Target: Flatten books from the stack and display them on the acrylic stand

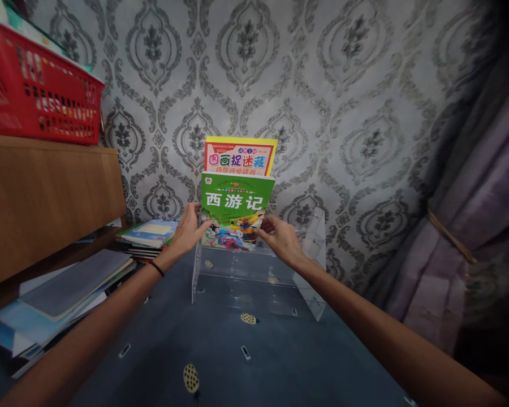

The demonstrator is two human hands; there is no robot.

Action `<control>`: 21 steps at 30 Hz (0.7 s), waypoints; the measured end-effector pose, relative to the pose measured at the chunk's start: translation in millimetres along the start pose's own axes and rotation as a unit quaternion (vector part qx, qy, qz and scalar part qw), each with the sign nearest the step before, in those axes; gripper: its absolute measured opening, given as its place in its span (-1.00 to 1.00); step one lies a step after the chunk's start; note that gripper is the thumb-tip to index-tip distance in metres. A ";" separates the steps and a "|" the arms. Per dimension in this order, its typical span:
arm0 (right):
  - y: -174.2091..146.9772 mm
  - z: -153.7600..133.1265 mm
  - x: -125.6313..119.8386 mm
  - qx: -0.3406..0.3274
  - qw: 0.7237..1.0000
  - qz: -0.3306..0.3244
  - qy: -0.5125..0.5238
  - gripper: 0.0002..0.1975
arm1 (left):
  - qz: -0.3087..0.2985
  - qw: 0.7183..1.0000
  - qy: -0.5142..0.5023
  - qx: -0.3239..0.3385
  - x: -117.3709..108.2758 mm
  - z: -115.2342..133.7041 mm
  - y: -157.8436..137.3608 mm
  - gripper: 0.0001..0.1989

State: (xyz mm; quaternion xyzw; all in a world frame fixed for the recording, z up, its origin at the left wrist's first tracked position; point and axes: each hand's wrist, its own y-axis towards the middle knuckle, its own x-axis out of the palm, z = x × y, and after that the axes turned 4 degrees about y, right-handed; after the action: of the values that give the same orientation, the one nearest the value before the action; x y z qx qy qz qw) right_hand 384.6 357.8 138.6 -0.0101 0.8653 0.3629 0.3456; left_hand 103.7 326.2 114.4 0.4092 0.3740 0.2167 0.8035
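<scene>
A green picture book [236, 210] with large white characters stands nearly upright between my two hands, over a clear acrylic rack [254, 264]. My left hand [190, 229] grips its left edge, thumb across the front cover. At the lower right edge, my right hand [280, 234] pinches the same book, its thumb near the cover. Behind it rises a yellow-edged book [241, 155] with a red and white cover, its lower part hidden by the green one. How far the green book's bottom edge sits in the rack I cannot tell.
To the left lie a pile of books [150, 232] and a stack of folders and papers [72, 288]. A red plastic basket [63, 102] stands on a wooden cabinet [51, 192]. Patterned wallpaper is behind, and a tied curtain [432, 226] hangs at right. A dark blue cloth [220, 350] lies below.
</scene>
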 end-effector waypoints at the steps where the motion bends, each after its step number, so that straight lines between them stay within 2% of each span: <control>1: -0.7 0.3 -0.2 -0.001 1.000 -0.002 -0.003 -0.88 | -0.004 1.000 0.000 -0.002 -1.0 1.2 -0.5 -0.58; 8: -5.4 3.7 2.7 -0.003 1.000 -0.002 -0.022 -0.92 | -0.019 1.000 -0.010 0.001 -7.2 5.9 -6.1 -0.57; 14: -7.8 7.7 2.9 -0.002 1.000 -0.011 -0.028 -0.83 | -0.018 1.000 -0.010 0.005 -5.4 5.2 -6.9 -0.54; 18: -19.3 8.6 2.3 -0.017 0.998 0.041 -0.051 -0.66 | -0.024 0.999 -0.005 -0.025 -9.6 1.0 -21.2 -0.50; 21: -44.4 7.6 2.0 -0.098 0.987 0.110 -0.061 -0.60 | -0.034 0.997 0.050 -0.041 -25.5 -8.6 -49.2 -0.59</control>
State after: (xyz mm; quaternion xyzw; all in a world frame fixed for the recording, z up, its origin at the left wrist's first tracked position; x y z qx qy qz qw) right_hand 399.4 330.4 106.0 0.0735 0.7985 0.4822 0.3527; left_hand 83.1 285.7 81.6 0.3519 0.4180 0.2247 0.8068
